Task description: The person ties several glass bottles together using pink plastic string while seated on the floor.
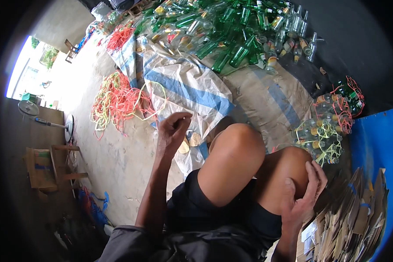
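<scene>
My left hand point(174, 131) is raised above the floor in front of my left knee, its fingers curled in toward the thumb. Whatever it may hold is hidden or too small to make out. Just beyond it, a loose yellow-green plastic strip point(165, 94) trails from a tangled heap of red and yellow strips point(122, 98). A white woven sack with blue stripes point(183, 83) lies crumpled on the floor ahead. My right hand point(302, 194) rests on my right knee with its fingers spread, holding nothing.
Green and clear glass bottles point(231, 39) are heaped at the back. Bottle bundles tied with yellow strips point(321, 139) and red strips point(334, 107) stand at the right. Flattened cardboard point(353, 218) is stacked beside a blue panel point(380, 144). Fans point(28, 108) stand far left.
</scene>
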A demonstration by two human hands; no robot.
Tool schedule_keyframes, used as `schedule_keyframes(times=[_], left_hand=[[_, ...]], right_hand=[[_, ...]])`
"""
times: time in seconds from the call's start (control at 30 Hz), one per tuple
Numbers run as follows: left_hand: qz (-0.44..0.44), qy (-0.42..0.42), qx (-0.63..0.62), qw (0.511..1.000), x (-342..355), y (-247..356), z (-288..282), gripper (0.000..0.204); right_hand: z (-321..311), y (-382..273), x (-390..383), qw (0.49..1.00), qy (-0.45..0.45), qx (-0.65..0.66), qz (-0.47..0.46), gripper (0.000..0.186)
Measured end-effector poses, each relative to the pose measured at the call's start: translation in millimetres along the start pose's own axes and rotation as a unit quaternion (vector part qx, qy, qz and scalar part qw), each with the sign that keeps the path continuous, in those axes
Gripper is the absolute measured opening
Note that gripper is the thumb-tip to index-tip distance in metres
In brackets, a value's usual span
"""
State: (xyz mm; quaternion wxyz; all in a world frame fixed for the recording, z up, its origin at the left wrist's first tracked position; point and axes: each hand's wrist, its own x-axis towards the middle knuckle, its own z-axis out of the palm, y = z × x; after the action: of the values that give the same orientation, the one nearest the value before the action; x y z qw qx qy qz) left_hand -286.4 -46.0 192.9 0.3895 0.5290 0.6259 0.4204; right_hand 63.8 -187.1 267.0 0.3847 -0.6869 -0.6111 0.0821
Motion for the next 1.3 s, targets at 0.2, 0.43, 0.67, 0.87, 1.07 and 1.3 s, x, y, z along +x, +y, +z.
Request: schedule_keyframes(times=[0.2,0.43,0.67,0.87,1.07,1.3], left_hand=[[-0.225,-0.07,0.005,0.972,-37.1,-130.8,-1.2,0.033],[-0.14,-0.062,-0.104,0.983,-41.7,-128.9,21.2,0.032],[-0.034,0.001,-0.087,0.996,0.6,1.8,-14.7,0.031],[0.174,-0.013,0.001,0.985,-4.8,102.6,11.6,0.032],[0.173,-0.039,0.069,0.982,-30.2,126.3,63.7,0.024],[0.265,-0.056,0.192,0.943,-33.4,116.5,82.2,0.015]], right_hand=[[-0.3,0.9,1.8,1.0,-0.017,0.02,-0.005,0.056],[-12.5,43.8,-40.2,0.955,0.041,0.233,0.177,0.025],[13.3,126.7,-133.3,0.879,-0.143,0.224,0.395,0.032],[52.8,167.9,-187.3,0.852,-0.205,0.303,0.375,0.034],[99.3,193.0,-190.6,0.826,-0.168,0.322,0.43,0.043],[103.9,189.1,-143.7,0.682,-0.055,0.441,0.581,0.059]])
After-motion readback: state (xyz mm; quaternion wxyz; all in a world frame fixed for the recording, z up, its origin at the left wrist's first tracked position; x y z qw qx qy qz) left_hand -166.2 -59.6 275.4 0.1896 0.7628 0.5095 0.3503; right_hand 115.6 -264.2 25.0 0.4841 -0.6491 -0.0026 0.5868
